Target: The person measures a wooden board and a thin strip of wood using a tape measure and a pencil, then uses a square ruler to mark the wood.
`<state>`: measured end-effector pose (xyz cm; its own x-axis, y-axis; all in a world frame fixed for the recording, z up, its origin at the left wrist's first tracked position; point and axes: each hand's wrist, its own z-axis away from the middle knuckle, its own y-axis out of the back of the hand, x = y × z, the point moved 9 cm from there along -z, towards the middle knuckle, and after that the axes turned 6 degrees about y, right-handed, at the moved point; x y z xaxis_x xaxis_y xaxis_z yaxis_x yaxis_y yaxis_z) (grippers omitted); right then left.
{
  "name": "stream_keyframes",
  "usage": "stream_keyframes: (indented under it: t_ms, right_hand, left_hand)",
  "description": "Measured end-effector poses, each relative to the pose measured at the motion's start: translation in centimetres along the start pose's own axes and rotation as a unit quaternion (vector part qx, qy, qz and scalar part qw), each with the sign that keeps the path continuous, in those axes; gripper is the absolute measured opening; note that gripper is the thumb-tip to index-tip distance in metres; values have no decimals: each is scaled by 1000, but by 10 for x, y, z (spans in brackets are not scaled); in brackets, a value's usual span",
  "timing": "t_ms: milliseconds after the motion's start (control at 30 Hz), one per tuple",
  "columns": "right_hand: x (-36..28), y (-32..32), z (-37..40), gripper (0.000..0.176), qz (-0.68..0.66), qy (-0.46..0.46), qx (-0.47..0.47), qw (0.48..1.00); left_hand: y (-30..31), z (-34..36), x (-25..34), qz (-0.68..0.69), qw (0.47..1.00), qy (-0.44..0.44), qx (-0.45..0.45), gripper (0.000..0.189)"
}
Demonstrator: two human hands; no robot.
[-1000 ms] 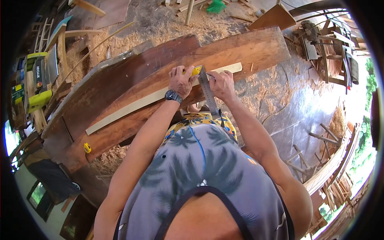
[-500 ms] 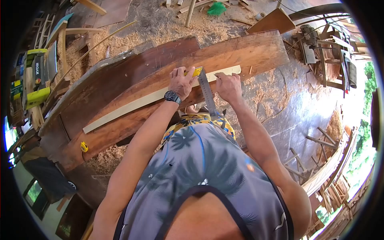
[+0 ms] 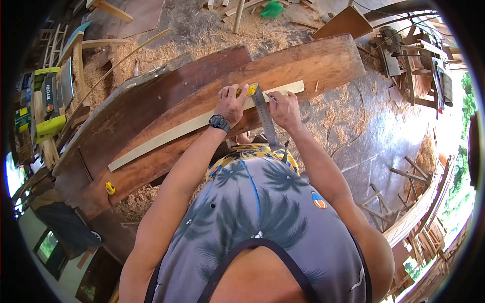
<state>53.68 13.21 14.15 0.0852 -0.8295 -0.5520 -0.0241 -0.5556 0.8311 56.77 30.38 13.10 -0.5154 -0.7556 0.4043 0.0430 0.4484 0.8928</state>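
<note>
With left hand (image 3: 230, 108) half closed, pressing the try square (image 3: 266, 117) onto a pale wooden strip (image 3: 169, 143) across a brown plank (image 3: 331, 63); with right hand (image 3: 286, 109) nearly shut, pinching a slim marker (image 3: 273, 99), perhaps a pencil. Take by the yellow stock: light, rigid by the look. Read "RYOBI" on green-and-black equipment (image 3: 49, 90); leave fine graduations unread.

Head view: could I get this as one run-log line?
Left hand: on yellow handle of square | right hand: holding slim tool | pale strip: under square | yellow tape measure: on board
</note>
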Motion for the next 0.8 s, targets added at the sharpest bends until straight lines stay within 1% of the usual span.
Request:
stream_keyframes:
  t_ms: [100, 167, 400, 533, 600, 633, 667, 700, 733, 767, 800]
  right_hand:
    - [-6, 2, -1, 19, 6, 1, 1, 1000]
    - [-4, 0, -2, 19, 14, -14, -14, 1000]
    - [-4, -2, -6, 21, 17, -12, -13, 1000]
    - [-9, -1, -6, 21, 24, -11, -32, 999]
    - [-13, -3, -5, 21, 48, 10, -65, 997]
    - [-20, 1, -5, 21, 81, 16, -108, 991]
    - [-27, 14, -8, 21, 82, 16, -107, 991]
    - [-30, 8, -4, 21, 163, 27, -234, 958]
    - [-25, -1, 8, 21, 241, 37, -354, 903]
    - [-22, 3, 10, 21, 243, 34, -352, 903]
    - [-20, 14, 8, 22, 196, 23, -297, 934]
  left_hand:
    - [0, 0, 0, 0, 1000, -1, 1, 48]
    - [-1, 0, 0, 1, 1000, -2, -1, 48]
    - [-3, 0, -1, 10, 1000, -2, -5, 48]
    - [-1, 0, 0, 10, 1000, -1, -4, 48]
    - [-1, 0, 0, 15, 1000, -1, -6, 48]
    - [-1, 1, 0, 15, 1000, -1, -6, 48]
    - [-1, 1, -1, 11, 1000, -2, -6, 47]
    - [-2, 0, 0, 6, 1000, -3, -4, 47]
    - [-2, 0, 0, 7, 1000, -5, -3, 47]
    - [-3, 0, 0, 6, 1000, -4, -6, 47]
    - [-3, 0, -1, 5, 1000, -1, -9, 46]
